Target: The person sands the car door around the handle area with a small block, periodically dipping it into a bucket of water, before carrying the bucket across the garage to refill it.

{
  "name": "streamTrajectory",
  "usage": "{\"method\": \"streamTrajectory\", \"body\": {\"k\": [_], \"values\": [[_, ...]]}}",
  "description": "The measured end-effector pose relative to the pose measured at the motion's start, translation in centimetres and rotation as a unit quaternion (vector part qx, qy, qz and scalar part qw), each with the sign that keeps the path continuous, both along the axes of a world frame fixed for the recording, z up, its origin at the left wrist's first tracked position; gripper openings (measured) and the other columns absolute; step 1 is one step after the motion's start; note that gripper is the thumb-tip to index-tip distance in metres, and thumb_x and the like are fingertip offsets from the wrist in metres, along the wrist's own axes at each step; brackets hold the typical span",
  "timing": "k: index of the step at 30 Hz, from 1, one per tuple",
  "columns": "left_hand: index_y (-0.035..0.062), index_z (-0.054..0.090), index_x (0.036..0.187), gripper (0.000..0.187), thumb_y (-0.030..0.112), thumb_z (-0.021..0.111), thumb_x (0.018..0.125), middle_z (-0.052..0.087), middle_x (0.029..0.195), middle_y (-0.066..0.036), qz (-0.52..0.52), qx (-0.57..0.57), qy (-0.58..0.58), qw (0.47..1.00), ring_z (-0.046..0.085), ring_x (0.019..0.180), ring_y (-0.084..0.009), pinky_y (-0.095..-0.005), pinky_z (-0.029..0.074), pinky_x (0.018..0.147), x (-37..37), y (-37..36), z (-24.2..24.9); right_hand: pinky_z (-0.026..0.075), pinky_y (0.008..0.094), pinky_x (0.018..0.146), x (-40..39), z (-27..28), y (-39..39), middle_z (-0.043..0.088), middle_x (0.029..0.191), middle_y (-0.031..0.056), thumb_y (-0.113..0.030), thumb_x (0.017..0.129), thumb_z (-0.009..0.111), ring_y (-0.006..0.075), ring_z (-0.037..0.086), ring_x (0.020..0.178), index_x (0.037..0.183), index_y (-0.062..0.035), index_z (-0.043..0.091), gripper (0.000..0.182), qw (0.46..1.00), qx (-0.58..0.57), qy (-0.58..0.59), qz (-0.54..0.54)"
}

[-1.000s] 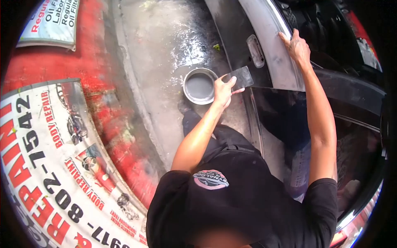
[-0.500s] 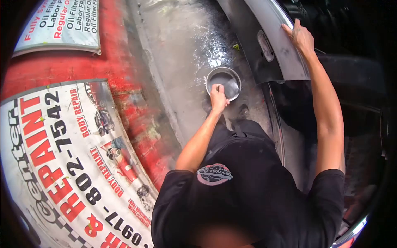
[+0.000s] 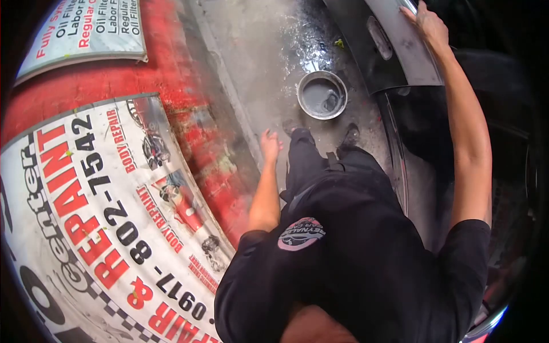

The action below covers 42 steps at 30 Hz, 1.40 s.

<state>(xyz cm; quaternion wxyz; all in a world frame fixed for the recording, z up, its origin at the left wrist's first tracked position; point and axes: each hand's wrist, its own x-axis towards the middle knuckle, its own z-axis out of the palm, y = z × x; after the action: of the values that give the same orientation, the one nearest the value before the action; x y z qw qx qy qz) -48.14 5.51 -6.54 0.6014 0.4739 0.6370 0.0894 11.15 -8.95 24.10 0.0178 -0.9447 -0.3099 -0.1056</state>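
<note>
My left hand [image 3: 271,144] is in the air at my left side, fingers apart and with nothing in it. Ahead of it and to its right, a round metal basin [image 3: 322,95] with greyish liquid stands on the floor in front of my shoes. Something dark shows in the liquid, too unclear to name. At the upper right, my right hand [image 3: 430,26] grips the top edge of a dark car door [image 3: 394,51]. The thumb and a finger show, and the other fingers are partly hidden beyond the edge. The door panel has dull grey patches around its handle recess [image 3: 380,38].
The wet concrete floor [image 3: 251,63] runs between the car and a red wall [image 3: 189,103] on the left. Two printed banners [image 3: 86,171] hang there. More dark car bodywork [image 3: 420,126] is close on my right. A small green scrap lies near the door.
My left hand has opened and moved from over the basin back toward my left side. My right hand stays on the door edge. The view has shifted, so basin and door appear higher and farther right.
</note>
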Motion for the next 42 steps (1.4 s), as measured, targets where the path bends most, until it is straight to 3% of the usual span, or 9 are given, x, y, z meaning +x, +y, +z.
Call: {"method": "streamTrajectory", "body": {"k": [3,8,13,32,34,36,38,39,42], "values": [[0.0071,0.048,0.142,0.043,0.016,0.059,0.101,0.064,0.101,-0.011,0.079,-0.066,0.034,0.994,0.068,0.066,-0.0237,-0.0354,0.06,0.05,-6.7,3.9,-1.7,0.054,0.0553,0.086,2.6,-2.4,-0.3,0.07,0.108,0.0318,-0.072,0.096,0.047,0.048,0.068,0.104,0.137,-0.0018,0.052,0.081,0.999,-0.044,0.017,-0.005],[0.0067,0.056,0.125,0.026,0.023,0.056,0.104,0.066,0.101,-0.009,0.079,-0.117,0.041,0.989,0.068,0.066,-0.0234,-0.0377,0.06,0.054,-13.9,10.0,-0.7,0.053,0.0542,0.087,1.5,-1.3,0.9,0.068,0.108,0.0342,-0.066,0.097,0.05,0.0479,0.067,0.105,0.144,-0.0014,0.048,0.08,0.998,-0.053,0.034,-0.03],[0.0078,0.058,0.129,0.029,0.019,0.051,0.103,0.067,0.098,-0.008,0.076,-0.13,0.053,0.987,0.066,0.064,-0.0208,-0.036,0.058,0.05,-18.5,16.2,0.3,0.053,0.053,0.086,2.5,-2.2,1.3,0.069,0.108,0.0323,-0.066,0.098,0.047,0.0461,0.068,0.103,0.151,-0.0038,0.042,0.082,0.994,-0.089,0.02,-0.065],[0.0051,0.058,0.131,0.03,0.021,0.056,0.106,0.069,0.099,-0.008,-0.088,-0.108,0.071,0.988,0.068,0.07,-0.017,-0.0306,0.059,0.056,-5.6,41.2,2.5,0.054,0.0488,0.087,1.3,-2.3,1.9,0.069,0.111,0.0268,-0.063,0.099,0.051,0.0432,0.068,0.103,0.153,-0.0103,0.04,0.076,0.98,-0.122,0.047,-0.148],[0.0051,0.059,0.129,0.029,0.021,0.056,0.106,0.069,0.098,-0.007,-0.109,-0.102,0.09,0.985,0.067,0.07,-0.0158,-0.0306,0.059,0.058,-4.1,43.7,2.6,0.052,0.0467,0.094,0.6,-2.3,3.3,0.067,0.119,0.0243,-0.048,0.099,0.06,0.0393,0.066,0.111,0.153,-0.012,0.041,0.068,0.983,-0.095,0.021,-0.158],[0.0052,0.06,0.128,0.028,0.021,0.057,0.105,0.069,0.096,-0.005,-0.125,-0.099,0.114,0.98,0.066,0.07,-0.0145,-0.0306,0.059,0.06,-2.4,46.2,2.2,0.049,0.0446,0.101,-2.0,0.6,11.9,0.065,0.127,0.0214,-0.028,0.095,0.068,0.0356,0.063,0.118,0.15,-0.0131,0.047,0.06,0.962,-0.071,-0.26,0.038],[0.0003,0.063,0.123,0.024,0.015,0.059,0.103,0.067,0.094,-0.003,-0.13,-0.042,0.05,0.989,0.06,0.064,-0.0107,-0.0276,0.051,0.056,-1.1,48.6,1.0,0.046,0.0429,0.105,-5.1,-0.2,21.0,0.064,0.131,0.0173,-0.011,0.091,0.068,0.0335,0.061,0.12,0.144,-0.0132,0.054,0.055,0.982,0.065,-0.173,0.027],[-0.0012,0.065,0.122,0.025,0.014,0.059,0.103,0.068,0.098,-0.004,-0.145,-0.033,0.09,0.985,0.061,0.073,-0.011,-0.028,0.051,0.065,1.6,48.9,3.8,0.047,0.0425,0.104,-6.4,-2.2,25.2,0.065,0.13,0.0162,-0.011,0.091,0.067,0.0337,0.061,0.118,0.141,-0.0128,0.057,0.051,0.988,0.118,-0.087,0.052],[0.0033,0.065,0.131,0.033,0.024,0.061,0.104,0.069,0.112,-0.008,-0.22,-0.005,0.085,0.972,0.065,0.091,-0.0141,-0.0289,0.057,0.073,1.9,51.0,0.4,0.05,0.0444,0.099,-10.9,-16.6,32.7,0.068,0.123,0.0143,-0.01,0.089,0.066,0.0333,0.063,0.113,0.135,-0.0102,0.062,0.046,0.955,0.184,0.218,0.084]]}}
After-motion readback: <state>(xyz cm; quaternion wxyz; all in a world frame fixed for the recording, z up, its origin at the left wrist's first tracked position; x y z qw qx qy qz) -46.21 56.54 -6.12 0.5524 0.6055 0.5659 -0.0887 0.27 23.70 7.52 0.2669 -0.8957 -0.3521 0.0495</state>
